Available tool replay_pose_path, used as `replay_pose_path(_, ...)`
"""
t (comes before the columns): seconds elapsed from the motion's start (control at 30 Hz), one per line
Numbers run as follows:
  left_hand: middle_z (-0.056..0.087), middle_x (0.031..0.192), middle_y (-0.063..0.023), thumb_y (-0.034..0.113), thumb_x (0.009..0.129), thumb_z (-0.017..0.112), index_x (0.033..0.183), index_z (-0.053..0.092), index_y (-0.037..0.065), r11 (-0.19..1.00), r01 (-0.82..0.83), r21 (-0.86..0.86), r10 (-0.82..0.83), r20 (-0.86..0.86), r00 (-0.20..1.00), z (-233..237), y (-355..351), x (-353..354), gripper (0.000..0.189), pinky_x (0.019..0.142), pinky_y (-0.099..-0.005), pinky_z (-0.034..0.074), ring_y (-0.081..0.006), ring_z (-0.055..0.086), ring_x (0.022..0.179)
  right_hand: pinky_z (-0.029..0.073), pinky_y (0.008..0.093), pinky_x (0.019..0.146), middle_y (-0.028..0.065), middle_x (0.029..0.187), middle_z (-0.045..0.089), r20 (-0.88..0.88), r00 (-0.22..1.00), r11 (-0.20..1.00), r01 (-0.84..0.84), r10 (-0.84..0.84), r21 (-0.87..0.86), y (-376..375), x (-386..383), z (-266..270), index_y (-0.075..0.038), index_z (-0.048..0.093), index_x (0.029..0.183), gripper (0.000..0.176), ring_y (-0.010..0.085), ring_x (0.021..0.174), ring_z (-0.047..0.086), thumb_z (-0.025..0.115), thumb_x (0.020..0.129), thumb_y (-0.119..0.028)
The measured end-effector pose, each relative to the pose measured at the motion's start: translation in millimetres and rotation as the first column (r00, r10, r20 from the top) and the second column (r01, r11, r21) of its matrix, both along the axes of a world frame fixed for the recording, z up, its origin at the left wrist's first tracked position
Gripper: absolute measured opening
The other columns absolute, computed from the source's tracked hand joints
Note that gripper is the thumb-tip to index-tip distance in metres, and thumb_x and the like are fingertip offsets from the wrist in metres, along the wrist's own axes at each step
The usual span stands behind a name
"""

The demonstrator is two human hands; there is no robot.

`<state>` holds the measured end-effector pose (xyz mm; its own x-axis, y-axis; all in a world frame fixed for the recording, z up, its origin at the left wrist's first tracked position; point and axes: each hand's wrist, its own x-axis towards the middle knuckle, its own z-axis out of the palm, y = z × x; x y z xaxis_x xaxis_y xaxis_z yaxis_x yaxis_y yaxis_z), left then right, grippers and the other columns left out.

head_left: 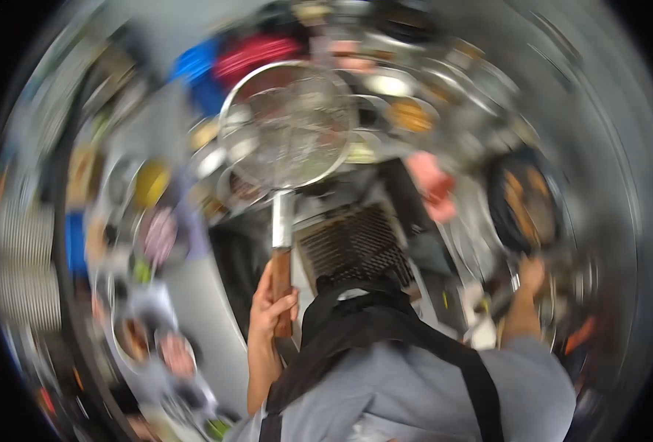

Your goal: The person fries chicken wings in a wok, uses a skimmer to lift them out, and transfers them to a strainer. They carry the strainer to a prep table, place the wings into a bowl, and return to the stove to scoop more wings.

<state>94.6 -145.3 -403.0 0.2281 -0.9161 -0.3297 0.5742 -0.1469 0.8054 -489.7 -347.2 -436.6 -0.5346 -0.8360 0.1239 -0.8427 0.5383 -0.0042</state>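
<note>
My left hand (269, 308) is wrapped round the wooden handle of a large skimmer (283, 221). Its round wire-mesh head is raised in front of me, and blurred bowls show through the mesh. Out to the right, my right hand (531, 277) is closed at the near end of a dark pan (497, 193), apparently round its handle, though motion blur softens the fingers. Brownish-orange food (525, 199) lies in the pan.
A dark slotted floor grate (356, 247) is below, before my apron. On the left runs a counter (212, 295) with bowls of ingredients, including a yellow one (151, 184). A pink cloth-like item (431, 186) lies right of centre. Stacked plates (28, 265) stand far left.
</note>
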Motion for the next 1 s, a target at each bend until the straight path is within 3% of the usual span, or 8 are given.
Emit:
replay_pose_path(0.03, 0.057, 0.082, -0.0154, -0.001, 0.069, 0.066, 0.143, 0.021, 0.010, 0.994, 0.107, 0.013, -0.107, 0.054, 0.993, -2, -21, -11, 0.088, 0.043, -0.0274, 0.045, -0.0189, 0.053, 0.048, 0.048, 0.0421, 0.084, 0.0181, 0.102, 0.062, -0.115, 0.992, 0.970, -0.018, 0.048, 0.244, 14, 13, 27, -0.001, 0.062, 0.104, 0.052, 0.0333, 0.098, 0.060, 0.059, 0.080, -0.047)
replay_pose_path(0.07, 0.056, 0.082, -0.0149, -0.001, 0.069, 0.065, 0.143, 0.021, 0.010, 0.982, 0.189, 0.018, -0.189, 0.119, 0.975, 0, -46, -23, 0.087, 0.043, -0.0271, 0.044, -0.0189, 0.053, 0.048, 0.048, 0.0431, 0.083, 0.0177, 0.100, 0.062, -0.092, 0.995, 0.997, 0.040, -0.047, -0.073, 25, -44, -29, -0.002, 0.062, 0.101, 0.055, 0.0328, 0.096, 0.060, 0.061, 0.078, -0.052)
replay_pose_path(0.13, 0.056, 0.079, -0.0111, -0.009, 0.072, 0.057, 0.141, 0.025, 0.005, 0.943, 0.334, -0.005, -0.329, 0.155, 0.932, 5, -87, -46, 0.078, 0.045, -0.0272, 0.046, -0.0167, 0.054, 0.052, 0.047, 0.0452, 0.086, 0.0196, 0.110, 0.059, 0.032, 0.985, 0.980, 0.163, -0.167, 0.110, 32, -30, -5, -0.004, 0.059, 0.110, 0.064, 0.0348, 0.101, 0.058, 0.064, 0.073, -0.055)
replay_pose_path(0.33, 0.056, 0.071, -0.0094, -0.010, 0.071, 0.055, 0.140, 0.025, 0.004, 0.813, 0.579, 0.060, -0.576, 0.225, 0.786, 21, -198, -142, 0.076, 0.045, -0.0278, 0.046, -0.0176, 0.054, 0.050, 0.047, 0.0467, 0.081, 0.0270, 0.110, 0.055, 0.187, 0.982, 0.999, 0.037, -0.033, -0.018, 33, -88, -82, -0.006, 0.037, 0.134, 0.057, 0.0419, 0.092, 0.058, 0.053, 0.079, -0.006)
replay_pose_path(0.63, 0.056, 0.066, -0.0082, -0.007, 0.070, 0.052, 0.135, 0.033, 0.004, 0.722, 0.655, 0.221, -0.690, 0.300, 0.659, -2, -289, -227, 0.069, 0.042, -0.0283, 0.046, -0.0166, 0.055, 0.047, 0.052, 0.0452, 0.067, 0.0223, 0.081, 0.062, 0.040, 0.990, 0.956, -0.121, 0.136, -0.266, 46, -165, -6, 0.002, 0.049, 0.122, 0.045, 0.0376, 0.072, 0.063, 0.048, 0.076, 0.003)
replay_pose_path(0.73, 0.056, 0.066, -0.0082, -0.007, 0.070, 0.053, 0.134, 0.035, 0.003, 0.701, 0.669, 0.247, -0.712, 0.288, 0.640, -4, -312, -240, 0.067, 0.041, -0.0287, 0.045, -0.0169, 0.055, 0.047, 0.050, 0.0404, 0.048, 0.0173, 0.065, 0.058, 0.535, 0.832, 0.978, 0.206, -0.151, -0.044, 37, -128, 50, 0.005, 0.047, 0.123, 0.046, 0.0288, 0.051, 0.060, 0.048, 0.078, 0.002)
replay_pose_path(0.8, 0.056, 0.066, -0.0081, -0.006, 0.070, 0.054, 0.132, 0.037, 0.003, 0.658, 0.702, 0.272, -0.753, 0.249, 0.609, -7, -325, -247, 0.065, 0.041, -0.0289, 0.045, -0.0172, 0.055, 0.047, 0.043, 0.0348, 0.036, 0.0116, 0.057, 0.054, 0.862, 0.488, 0.965, 0.262, -0.137, 0.005, 41, -132, 34, 0.006, 0.043, 0.127, 0.047, 0.0207, 0.039, 0.053, 0.048, 0.080, 0.001)
replay_pose_path(1.0, 0.056, 0.064, -0.0092, -0.008, 0.071, 0.055, 0.130, 0.038, 0.003, 0.575, 0.774, 0.266, -0.818, 0.170, 0.549, -20, -354, -251, 0.062, 0.040, -0.0290, 0.045, -0.0178, 0.055, 0.046, 0.036, 0.0304, 0.036, 0.0057, 0.060, 0.054, 0.997, -0.008, 0.915, 0.398, -0.075, 0.072, 25, -62, 11, 0.002, 0.042, 0.128, 0.049, 0.0160, 0.038, 0.046, 0.056, 0.081, -0.005)
